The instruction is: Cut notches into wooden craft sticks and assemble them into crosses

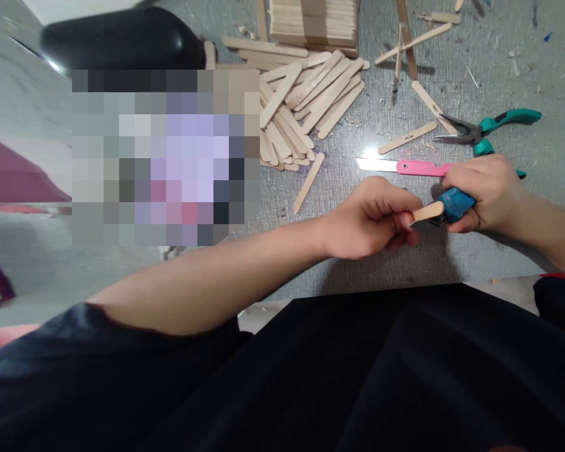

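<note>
My left hand [370,220] is closed in a pinch round one end of a short wooden stick [427,212]. My right hand [484,191] is wrapped round a blue-handled tool [454,204] whose head meets the stick's other end; the tool's tip is hidden, so I cannot name it. Both hands hover just above the grey work surface [358,263], close to its near edge.
A pink utility knife [405,166] with its blade out lies just behind my hands. Teal-handled pliers [484,129] lie to the right of it. A heap of wooden sticks [301,100] and a stacked bundle [313,25] sit further back. A black object [122,41] lies at the far left.
</note>
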`<control>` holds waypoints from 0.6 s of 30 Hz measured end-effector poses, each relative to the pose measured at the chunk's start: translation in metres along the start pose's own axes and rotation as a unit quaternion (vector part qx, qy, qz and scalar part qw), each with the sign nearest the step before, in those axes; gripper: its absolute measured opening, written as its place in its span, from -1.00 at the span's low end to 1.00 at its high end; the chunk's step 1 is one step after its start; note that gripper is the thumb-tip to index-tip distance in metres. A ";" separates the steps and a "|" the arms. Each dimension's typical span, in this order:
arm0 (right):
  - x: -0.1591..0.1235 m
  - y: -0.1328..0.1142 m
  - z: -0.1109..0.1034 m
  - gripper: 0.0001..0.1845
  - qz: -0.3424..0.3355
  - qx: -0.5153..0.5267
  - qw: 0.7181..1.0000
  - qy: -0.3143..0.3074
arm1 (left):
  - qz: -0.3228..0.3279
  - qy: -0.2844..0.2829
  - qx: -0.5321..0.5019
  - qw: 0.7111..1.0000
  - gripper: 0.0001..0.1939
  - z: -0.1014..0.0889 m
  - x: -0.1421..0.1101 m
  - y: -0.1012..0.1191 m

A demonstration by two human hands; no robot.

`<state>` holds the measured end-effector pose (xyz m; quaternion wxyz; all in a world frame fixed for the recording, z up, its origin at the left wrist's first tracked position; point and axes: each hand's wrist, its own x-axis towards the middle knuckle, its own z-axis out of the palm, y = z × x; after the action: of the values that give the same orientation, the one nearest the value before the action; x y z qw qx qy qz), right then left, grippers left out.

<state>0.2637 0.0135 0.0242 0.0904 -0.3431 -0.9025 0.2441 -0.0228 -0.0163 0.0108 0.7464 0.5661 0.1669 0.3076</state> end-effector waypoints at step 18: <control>-0.002 -0.007 -0.005 -0.06 0.053 -0.020 0.998 0.037 | 0.090 0.126 0.076 0.985 -0.49 0.000 0.003 -0.012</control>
<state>0.2624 0.0092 0.0320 0.1040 -0.4011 -0.8836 0.2179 -0.0169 -0.0164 -0.0001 0.6434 0.5902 0.2312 0.4291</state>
